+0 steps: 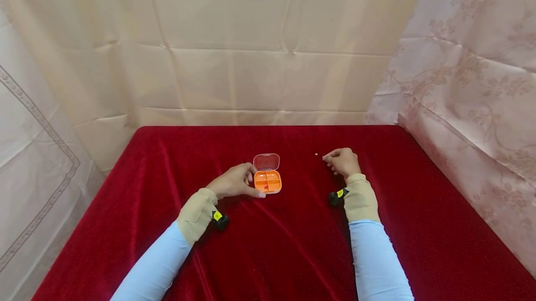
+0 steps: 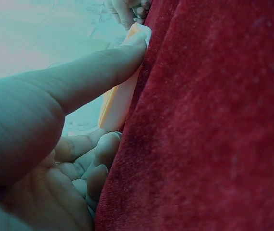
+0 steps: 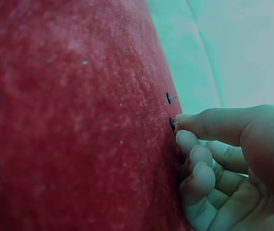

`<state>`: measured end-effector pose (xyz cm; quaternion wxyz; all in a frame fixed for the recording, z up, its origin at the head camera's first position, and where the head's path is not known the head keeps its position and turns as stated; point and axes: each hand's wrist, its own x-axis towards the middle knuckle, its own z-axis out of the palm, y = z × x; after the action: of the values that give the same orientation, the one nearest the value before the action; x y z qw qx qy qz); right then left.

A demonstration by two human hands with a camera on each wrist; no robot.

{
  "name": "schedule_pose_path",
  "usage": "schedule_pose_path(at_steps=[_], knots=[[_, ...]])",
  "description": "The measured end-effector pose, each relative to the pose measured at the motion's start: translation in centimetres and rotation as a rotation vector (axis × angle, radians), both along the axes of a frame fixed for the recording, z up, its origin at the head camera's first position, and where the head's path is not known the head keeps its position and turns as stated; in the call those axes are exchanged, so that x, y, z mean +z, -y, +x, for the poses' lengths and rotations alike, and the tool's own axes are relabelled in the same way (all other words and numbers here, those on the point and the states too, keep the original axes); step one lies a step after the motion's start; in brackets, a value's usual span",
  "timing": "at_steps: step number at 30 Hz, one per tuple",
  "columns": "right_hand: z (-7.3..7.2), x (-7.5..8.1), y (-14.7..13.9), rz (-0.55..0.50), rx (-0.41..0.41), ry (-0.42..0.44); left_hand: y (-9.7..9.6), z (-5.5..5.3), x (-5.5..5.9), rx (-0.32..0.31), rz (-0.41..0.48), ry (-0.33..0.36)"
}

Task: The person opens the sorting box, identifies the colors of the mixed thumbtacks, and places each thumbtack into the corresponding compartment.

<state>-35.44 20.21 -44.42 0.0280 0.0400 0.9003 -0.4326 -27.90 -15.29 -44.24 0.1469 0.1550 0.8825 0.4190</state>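
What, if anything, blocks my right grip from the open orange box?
Nothing visible: only red cloth lies between the right grip and the orange box. One small pin sits nearby, just off the path; the left grip holds the box's opposite side.

Between the box (image 1: 274, 184) and the right grip (image 1: 344, 162), the tabletop (image 1: 295, 240) leaves an open lane. The left grip (image 1: 235, 182) bars the box's left side, thumb at its near-left corner; the raised lid (image 1: 266, 162) blocks the back. The compartments are reachable from above and right. A tack (image 1: 316, 154) lies just left of the right fingertips.
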Motion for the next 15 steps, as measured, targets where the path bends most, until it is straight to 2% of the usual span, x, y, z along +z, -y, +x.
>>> schedule_pose_path(at_steps=[5, 9, 12, 15], knots=[[-0.3, -0.2, 0.0, 0.020, 0.030, 0.006, 0.0, 0.1, 0.1, 0.003, -0.002, 0.002], [-0.4, -0.2, 0.1, -0.060, 0.015, 0.008, -0.1, 0.1, 0.2, 0.005, 0.001, 0.006], [-0.2, 0.2, 0.4, -0.254, -0.007, 0.017, 0.0, 0.1, 0.2, 0.004, -0.004, 0.004], [0.0, 0.9, 0.4, -0.575, -0.009, 0.084, 0.0, 0.1, 0.2, 0.004, -0.011, 0.002]])
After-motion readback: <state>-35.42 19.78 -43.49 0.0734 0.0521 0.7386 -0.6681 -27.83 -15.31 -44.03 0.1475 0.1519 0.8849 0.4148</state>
